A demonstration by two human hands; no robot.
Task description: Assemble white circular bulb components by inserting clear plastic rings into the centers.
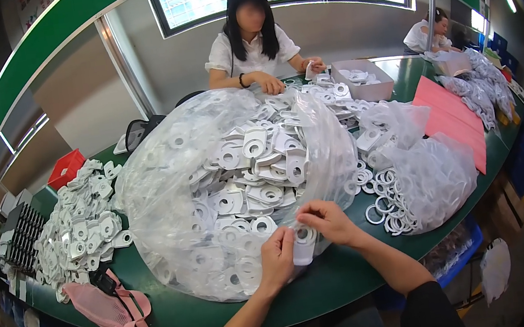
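Just in front of me, my left hand point(277, 259) is closed, its thumb and fingers gripping the left edge of a flat white plastic part point(303, 253) with a round hole at one end. My right hand point(328, 221) pinches at the holed end of the same part; whether a loose ring is also in its fingers is hidden. Beyond both hands, a big clear plastic bag point(166, 189) lies open, full of similar white plastic parts point(259, 164). Right of my right hand, loose white rings point(386, 203) spill from a smaller clear bag point(439, 180).
A heap of white parts point(80, 237) lies left, near a red bin point(65, 168) and black stacked trays point(18, 236). A pink mesh bag point(105, 306) sits at the front edge. Across the green table point(218, 311), a person point(253, 45) handles parts beside a cardboard box point(371, 91). Pink sheet point(451, 119) lies right.
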